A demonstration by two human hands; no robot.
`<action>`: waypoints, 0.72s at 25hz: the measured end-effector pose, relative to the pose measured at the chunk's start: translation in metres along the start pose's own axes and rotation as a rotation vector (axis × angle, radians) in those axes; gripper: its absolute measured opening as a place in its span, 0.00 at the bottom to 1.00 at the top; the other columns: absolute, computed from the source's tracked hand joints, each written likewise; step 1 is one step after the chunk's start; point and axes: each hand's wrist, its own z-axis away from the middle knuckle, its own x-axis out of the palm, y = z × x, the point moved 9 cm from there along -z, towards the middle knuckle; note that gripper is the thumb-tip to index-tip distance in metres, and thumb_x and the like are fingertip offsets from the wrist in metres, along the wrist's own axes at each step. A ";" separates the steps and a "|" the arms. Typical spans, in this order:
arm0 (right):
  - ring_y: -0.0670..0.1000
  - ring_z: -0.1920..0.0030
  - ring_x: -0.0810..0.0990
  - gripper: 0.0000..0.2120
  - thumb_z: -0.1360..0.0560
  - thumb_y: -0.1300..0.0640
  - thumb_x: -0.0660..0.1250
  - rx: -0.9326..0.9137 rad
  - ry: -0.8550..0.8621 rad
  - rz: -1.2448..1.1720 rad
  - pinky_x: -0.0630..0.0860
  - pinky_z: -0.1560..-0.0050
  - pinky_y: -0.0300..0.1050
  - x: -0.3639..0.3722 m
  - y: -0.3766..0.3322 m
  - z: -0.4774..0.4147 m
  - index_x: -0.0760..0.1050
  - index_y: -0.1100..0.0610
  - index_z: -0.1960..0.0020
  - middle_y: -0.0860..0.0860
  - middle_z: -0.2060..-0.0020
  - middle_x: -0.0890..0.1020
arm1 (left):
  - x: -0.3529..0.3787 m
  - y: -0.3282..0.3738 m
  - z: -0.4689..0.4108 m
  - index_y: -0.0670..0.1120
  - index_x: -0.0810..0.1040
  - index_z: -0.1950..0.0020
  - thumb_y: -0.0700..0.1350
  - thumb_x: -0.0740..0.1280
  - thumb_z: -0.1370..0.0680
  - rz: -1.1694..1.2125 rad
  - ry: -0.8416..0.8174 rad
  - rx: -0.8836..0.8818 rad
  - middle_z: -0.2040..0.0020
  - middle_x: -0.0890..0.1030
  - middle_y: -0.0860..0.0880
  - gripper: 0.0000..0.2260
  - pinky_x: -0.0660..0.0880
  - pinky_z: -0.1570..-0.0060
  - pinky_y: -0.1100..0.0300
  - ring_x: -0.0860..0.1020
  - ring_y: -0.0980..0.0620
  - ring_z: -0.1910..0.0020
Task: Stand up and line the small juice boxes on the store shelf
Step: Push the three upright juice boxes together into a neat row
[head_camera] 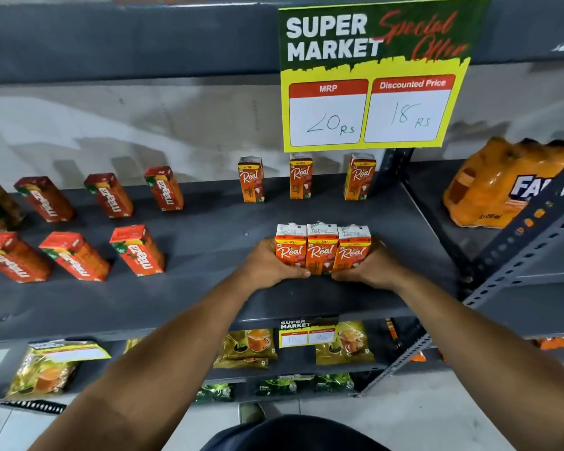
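Hands | left hand (267, 263) and right hand (370, 265) press three upright Real juice boxes (322, 249) together from 9 and 3 o'clock | grey shelf (209, 242) | three more Real boxes (302, 177) apart at 12 o'clock

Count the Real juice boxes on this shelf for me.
6: three apart along the back, left, middle, right; three pressed together at the front between both hands.

Six orange Real juice boxes (322, 250) are standing right of centre, six red Maaza boxes (137, 250) are sitting at left, and one orange bottle pack (498, 183) is lying at right.
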 end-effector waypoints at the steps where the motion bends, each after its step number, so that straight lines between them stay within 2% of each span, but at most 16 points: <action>1: 0.44 0.48 0.79 0.26 0.46 0.46 0.83 -0.006 -0.001 0.008 0.74 0.40 0.47 0.001 -0.001 0.005 0.75 0.35 0.54 0.41 0.50 0.82 | 0.002 -0.002 0.005 0.50 0.79 0.43 0.42 0.82 0.39 0.005 -0.012 -0.004 0.46 0.83 0.51 0.27 0.76 0.39 0.50 0.81 0.54 0.46; 3: 0.41 0.51 0.80 0.24 0.45 0.48 0.83 -0.007 -0.023 -0.004 0.76 0.43 0.45 0.005 -0.001 0.014 0.77 0.36 0.54 0.40 0.54 0.82 | 0.006 -0.004 0.019 0.50 0.80 0.44 0.41 0.82 0.39 0.026 -0.018 -0.008 0.48 0.84 0.51 0.25 0.77 0.41 0.52 0.82 0.55 0.47; 6: 0.42 0.51 0.83 0.23 0.44 0.51 0.83 -0.027 -0.058 -0.016 0.78 0.44 0.45 0.012 0.001 0.029 0.80 0.43 0.51 0.44 0.53 0.85 | 0.011 -0.007 0.037 0.54 0.80 0.49 0.42 0.82 0.39 0.028 0.003 -0.023 0.52 0.84 0.55 0.22 0.78 0.45 0.57 0.82 0.59 0.52; 9: 0.35 0.55 0.82 0.22 0.41 0.53 0.83 -0.062 -0.071 0.006 0.78 0.49 0.37 0.014 -0.004 0.037 0.79 0.42 0.51 0.40 0.56 0.84 | 0.015 -0.008 0.048 0.56 0.79 0.49 0.43 0.82 0.38 0.002 0.021 -0.057 0.53 0.84 0.57 0.21 0.78 0.47 0.60 0.82 0.62 0.54; 14: 0.40 0.52 0.80 0.29 0.44 0.53 0.84 -0.038 -0.070 0.011 0.74 0.51 0.36 0.014 -0.005 0.038 0.78 0.47 0.45 0.42 0.54 0.82 | 0.016 -0.008 0.055 0.54 0.80 0.47 0.47 0.82 0.37 -0.040 0.057 -0.079 0.51 0.84 0.55 0.22 0.78 0.44 0.53 0.82 0.58 0.51; 18: 0.40 0.53 0.81 0.27 0.44 0.53 0.84 -0.010 -0.038 -0.043 0.74 0.54 0.35 0.015 -0.003 0.040 0.79 0.46 0.49 0.44 0.54 0.84 | 0.016 -0.014 0.061 0.55 0.79 0.45 0.52 0.81 0.38 -0.096 0.109 -0.109 0.51 0.84 0.55 0.24 0.79 0.45 0.50 0.81 0.56 0.50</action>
